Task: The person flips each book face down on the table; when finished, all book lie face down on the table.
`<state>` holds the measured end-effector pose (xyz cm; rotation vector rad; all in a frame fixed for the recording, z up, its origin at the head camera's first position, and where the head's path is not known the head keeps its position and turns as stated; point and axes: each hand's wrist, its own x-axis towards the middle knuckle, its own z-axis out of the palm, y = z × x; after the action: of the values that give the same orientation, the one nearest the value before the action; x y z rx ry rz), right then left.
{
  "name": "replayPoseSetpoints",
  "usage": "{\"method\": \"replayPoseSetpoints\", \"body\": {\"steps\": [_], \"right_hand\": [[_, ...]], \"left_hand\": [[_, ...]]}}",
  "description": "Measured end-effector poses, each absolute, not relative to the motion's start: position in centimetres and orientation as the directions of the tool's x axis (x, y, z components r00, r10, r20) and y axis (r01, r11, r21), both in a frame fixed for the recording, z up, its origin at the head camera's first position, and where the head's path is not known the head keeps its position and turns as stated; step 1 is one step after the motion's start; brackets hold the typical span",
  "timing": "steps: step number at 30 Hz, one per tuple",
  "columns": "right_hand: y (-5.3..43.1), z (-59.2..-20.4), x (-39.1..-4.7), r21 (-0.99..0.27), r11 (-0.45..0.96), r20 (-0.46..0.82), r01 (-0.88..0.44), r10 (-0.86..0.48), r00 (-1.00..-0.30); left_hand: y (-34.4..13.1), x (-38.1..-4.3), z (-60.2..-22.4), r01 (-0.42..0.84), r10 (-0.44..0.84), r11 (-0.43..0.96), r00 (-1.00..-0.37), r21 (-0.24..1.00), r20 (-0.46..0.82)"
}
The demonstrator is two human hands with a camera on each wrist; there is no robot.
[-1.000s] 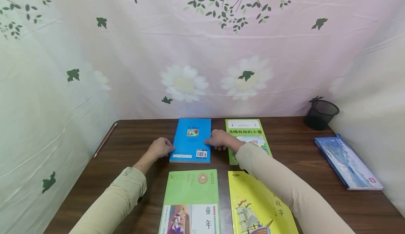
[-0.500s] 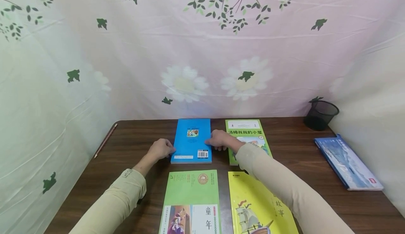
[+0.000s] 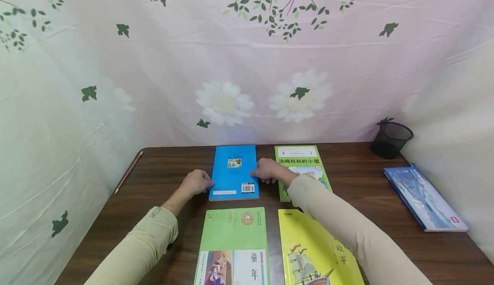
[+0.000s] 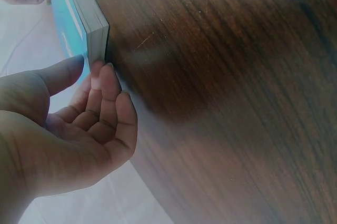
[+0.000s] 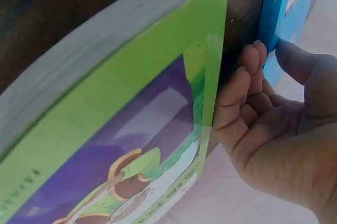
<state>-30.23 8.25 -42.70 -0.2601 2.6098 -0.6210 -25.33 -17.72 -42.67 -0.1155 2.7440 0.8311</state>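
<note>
A bright blue book (image 3: 233, 173), barcode side up, lies at the back of the wooden table. My left hand (image 3: 196, 181) pinches its left edge near the front corner. In the left wrist view the thumb rests on the cover and the fingertips (image 4: 108, 79) are at the page edge of the blue book (image 4: 97, 26). On the opposite side, my right hand (image 3: 266, 169) pinches the spine edge, thumb on the cover. A green book (image 3: 297, 160) lies just right of that hand; the right forearm hides part of it.
In front lie a green-and-white book (image 3: 235, 229) and a yellow book (image 3: 305, 238), partly under the right sleeve. A blue-white book (image 3: 424, 199) and black mesh pen holder (image 3: 390, 139) stand to the right. A pencil (image 3: 128, 172) lies along the left edge. Curtain (image 3: 173, 62) backs the table.
The blue book has turned slightly between my hands: its near end has shifted right and its far end left, so it lies straighter. Both hands have stayed nearly in place.
</note>
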Motion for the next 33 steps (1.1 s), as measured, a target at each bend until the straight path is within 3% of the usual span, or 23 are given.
{"method": "replayPoseSetpoints", "body": {"steps": [11,17,24,33], "right_hand": [[8.5,-42.6,-30.1,-0.466,0.882,-0.375,-0.073,-0.271,-0.887],[10.7,-40.7,-31.0,-0.541,0.836,-0.311,-0.092,-0.3,-0.902],[17.5,-38.2,-32.8,-0.558,0.83,-0.296,-0.023,-0.224,-0.928],[24.5,-40.4,-33.1,-0.381,0.92,-0.217,0.09,0.006,-0.976]], "left_hand": [[-17.4,-25.4,-42.4,-0.166,-0.014,0.838,-0.959,0.52,-0.284],[-16.2,-25.8,-40.8,-0.105,-0.016,0.82,-0.987,0.563,-0.161],[-11.7,-25.3,-38.8,0.06,0.172,0.785,-0.977,0.616,-0.124],[-5.9,-24.7,-38.5,0.152,0.368,0.749,-0.905,0.645,-0.214]]}}
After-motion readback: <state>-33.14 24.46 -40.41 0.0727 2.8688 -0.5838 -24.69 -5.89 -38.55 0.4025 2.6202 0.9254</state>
